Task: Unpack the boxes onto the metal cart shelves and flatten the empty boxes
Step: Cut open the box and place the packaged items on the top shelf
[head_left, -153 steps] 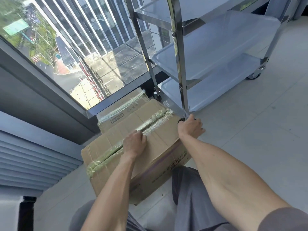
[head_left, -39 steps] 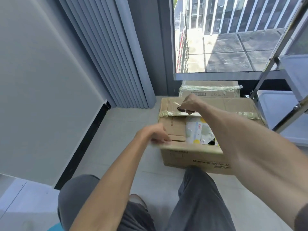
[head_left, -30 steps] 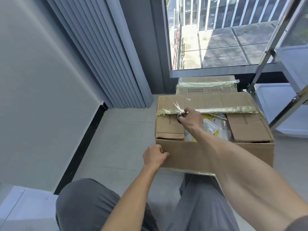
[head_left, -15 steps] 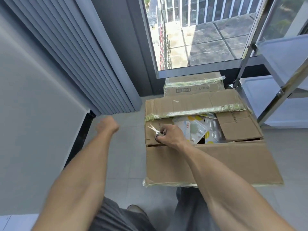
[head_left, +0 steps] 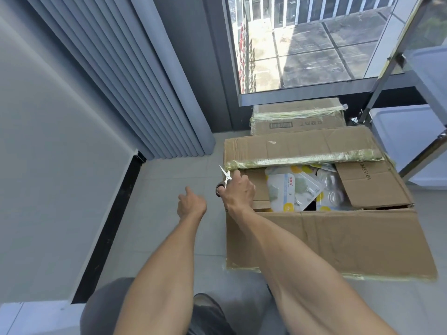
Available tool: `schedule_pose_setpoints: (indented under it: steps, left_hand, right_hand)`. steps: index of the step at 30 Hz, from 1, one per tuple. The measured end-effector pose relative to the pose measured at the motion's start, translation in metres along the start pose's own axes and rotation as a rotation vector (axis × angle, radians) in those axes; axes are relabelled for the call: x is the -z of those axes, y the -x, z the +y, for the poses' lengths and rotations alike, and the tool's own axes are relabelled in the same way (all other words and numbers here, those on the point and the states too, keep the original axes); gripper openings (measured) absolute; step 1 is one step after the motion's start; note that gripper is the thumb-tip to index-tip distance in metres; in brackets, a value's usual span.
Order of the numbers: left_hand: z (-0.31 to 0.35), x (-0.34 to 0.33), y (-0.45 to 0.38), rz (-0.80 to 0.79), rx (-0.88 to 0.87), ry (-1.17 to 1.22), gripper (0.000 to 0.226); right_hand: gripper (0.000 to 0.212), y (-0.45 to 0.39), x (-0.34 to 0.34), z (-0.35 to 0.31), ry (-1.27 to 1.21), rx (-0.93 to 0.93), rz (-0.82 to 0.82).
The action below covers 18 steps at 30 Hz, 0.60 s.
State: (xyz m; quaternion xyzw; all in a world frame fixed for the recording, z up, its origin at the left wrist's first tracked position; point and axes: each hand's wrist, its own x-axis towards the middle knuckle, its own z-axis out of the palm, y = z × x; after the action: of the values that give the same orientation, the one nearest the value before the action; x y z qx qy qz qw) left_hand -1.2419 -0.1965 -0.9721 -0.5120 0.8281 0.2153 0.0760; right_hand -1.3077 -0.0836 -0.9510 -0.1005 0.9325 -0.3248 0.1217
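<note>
the right hand (head_left: 238, 189) grips small scissors (head_left: 225, 176) at the open box's (head_left: 338, 240) taped corner, the left hand (head_left: 192, 204) loose and empty nearby; a slip could nick the packets (head_left: 290, 189) inside.

Two cardboard boxes (head_left: 338, 240) on tiled floor (head_left: 164, 233)

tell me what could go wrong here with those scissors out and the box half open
The right hand grips small scissors with the blades pointing toward the taped far flap; a slip might nick the blister packs beneath. The left hand hovers close by and could get jabbed.
</note>
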Motion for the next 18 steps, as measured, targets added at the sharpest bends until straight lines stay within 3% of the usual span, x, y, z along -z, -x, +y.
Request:
schedule_pose_setpoints:
  steps: [7, 12, 16, 18]
  left_hand:
    - [0.014, 0.033, -0.03, 0.257, -0.034, 0.181, 0.046]
    - [0.025, 0.031, -0.024, 0.267, -0.106, 0.206, 0.05]
    - [0.025, 0.023, -0.016, 0.237, -0.15, 0.187, 0.049]
    - [0.022, 0.021, -0.013, 0.231, -0.16, 0.179, 0.048]
  right_hand:
    - [0.01, 0.005, -0.012, -0.002, -0.073, 0.008, 0.07]
    - [0.006, 0.01, -0.018, -0.001, -0.138, -0.048, 0.112]
    - [0.026, 0.0, -0.016, -0.013, -0.097, -0.063, 0.091]
    - [0.019, -0.014, -0.01, -0.018, -0.134, -0.14, 0.066]
